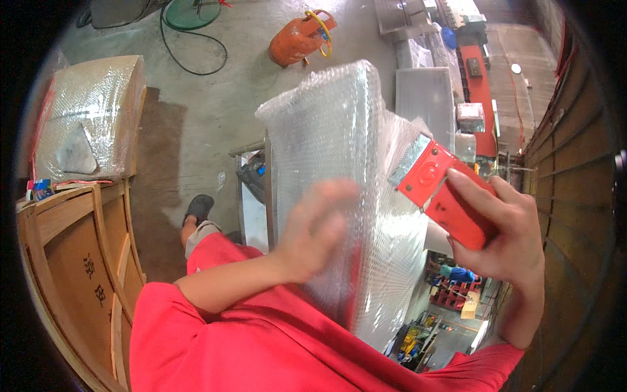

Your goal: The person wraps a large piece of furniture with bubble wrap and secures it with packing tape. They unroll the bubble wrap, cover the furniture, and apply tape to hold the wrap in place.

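In front of me stands a tall box-like object wrapped in clear bubble wrap [320,150], its contents only dimly visible. On its right side, my right hand [506,228] grips a red tape dispenser [450,196] with a toothed metal edge pointing up and left. My left hand [317,232], blurred by motion, is over the near face of the bubble wrap. Its fingers and thumb look apart, with nothing seen between them. Whether it touches the wrap I cannot tell.
An orange gas cylinder [294,42] stands on the concrete floor beyond. Left are another bubble-wrapped piece [91,117] and a wooden crate [72,228]. A black hose [192,68] loops across the floor. Tools and bins [418,336] lie at lower right, beside a ribbed brown wall [575,196].
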`<action>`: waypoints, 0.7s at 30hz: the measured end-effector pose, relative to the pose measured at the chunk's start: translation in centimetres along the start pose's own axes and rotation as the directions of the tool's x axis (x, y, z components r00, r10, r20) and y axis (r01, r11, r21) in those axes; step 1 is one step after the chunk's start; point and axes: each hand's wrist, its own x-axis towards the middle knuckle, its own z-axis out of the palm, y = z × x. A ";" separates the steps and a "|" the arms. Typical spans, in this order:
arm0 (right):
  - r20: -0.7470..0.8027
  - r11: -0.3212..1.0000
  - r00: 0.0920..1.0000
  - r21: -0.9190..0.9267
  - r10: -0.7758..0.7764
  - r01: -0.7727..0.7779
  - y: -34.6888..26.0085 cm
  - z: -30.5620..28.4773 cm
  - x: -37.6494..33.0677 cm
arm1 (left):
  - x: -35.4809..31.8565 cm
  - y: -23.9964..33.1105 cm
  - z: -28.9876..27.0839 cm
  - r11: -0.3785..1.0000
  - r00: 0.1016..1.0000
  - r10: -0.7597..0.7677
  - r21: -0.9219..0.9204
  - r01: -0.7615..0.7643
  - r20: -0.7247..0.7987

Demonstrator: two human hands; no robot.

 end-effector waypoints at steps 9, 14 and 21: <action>-0.242 0.921 0.932 0.218 -0.268 0.322 -3.6 4.2 -7.3 | -5.1 3.2 1.4 0.612 0.908 -0.294 -0.671 0.418 0.298; -0.267 0.898 0.909 0.218 -0.321 0.381 -5.7 7.5 -9.8 | -10.5 3.1 2.9 0.683 0.914 -0.406 -0.664 0.304 0.001; 0.199 0.956 0.940 0.156 -0.276 0.248 -9.0 4.5 -12.1 | -19.6 -2.0 0.7 0.774 0.792 -0.540 -0.539 0.334 -0.285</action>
